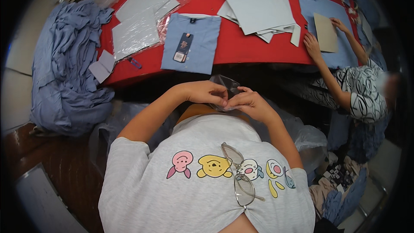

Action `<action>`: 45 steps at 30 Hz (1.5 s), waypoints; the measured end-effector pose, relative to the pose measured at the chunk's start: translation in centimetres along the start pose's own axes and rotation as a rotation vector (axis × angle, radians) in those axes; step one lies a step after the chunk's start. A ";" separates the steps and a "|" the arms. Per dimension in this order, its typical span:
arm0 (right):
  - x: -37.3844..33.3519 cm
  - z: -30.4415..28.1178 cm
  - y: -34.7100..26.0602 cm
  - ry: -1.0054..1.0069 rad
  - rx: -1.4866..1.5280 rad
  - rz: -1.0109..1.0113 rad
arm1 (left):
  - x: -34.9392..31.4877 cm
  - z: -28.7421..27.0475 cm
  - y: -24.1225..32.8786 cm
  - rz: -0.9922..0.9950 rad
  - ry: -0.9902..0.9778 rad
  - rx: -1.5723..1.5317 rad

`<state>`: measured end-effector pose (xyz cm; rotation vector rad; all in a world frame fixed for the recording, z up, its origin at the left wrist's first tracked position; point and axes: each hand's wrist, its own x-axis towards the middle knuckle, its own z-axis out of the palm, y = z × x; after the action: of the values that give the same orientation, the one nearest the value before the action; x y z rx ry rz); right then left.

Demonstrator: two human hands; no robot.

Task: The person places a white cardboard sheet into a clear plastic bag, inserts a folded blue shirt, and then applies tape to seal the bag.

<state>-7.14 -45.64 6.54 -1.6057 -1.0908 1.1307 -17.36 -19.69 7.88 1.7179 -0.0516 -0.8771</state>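
Close in front of my body, below the table's front edge, I hold a clear plastic bag (pixel 225 82) between both hands. My left hand (pixel 208 93) pinches it from the left, thumb and fingers together. From the right, my right hand (pixel 252 104) grips it, its fingertips almost meeting those of the left. Part of the bag is hidden by my fingers. Just beyond, a folded light blue shirt (pixel 202 45) lies at the edge of the red table (pixel 246 54), with a dark hang tag (pixel 183 47) on its front.
White boards (pixel 258 6) lie stacked beyond the shirt, and clear bags with white sheets (pixel 136 34) lie left of it. Unfolded blue shirts (pixel 71 64) hang in a heap at the far left. At right, a co-worker (pixel 362 88) holds a tan card (pixel 325 32) on a blue shirt.
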 end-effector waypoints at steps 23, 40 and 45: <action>12.8 3.2 3.4 0.430 -0.393 0.053 | -8.3 -4.6 -15.4 0.008 0.740 0.036; 19.6 2.5 1.3 0.427 -0.610 0.279 | -9.5 -8.0 -17.5 -0.005 1.157 0.305; 19.2 2.9 1.4 0.532 -0.548 0.339 | -8.7 -9.6 -17.0 -0.101 1.033 0.115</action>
<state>-5.75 -27.12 0.60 -2.4174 -0.8193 0.5491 -24.82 -1.93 -1.33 2.1077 0.6855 0.0263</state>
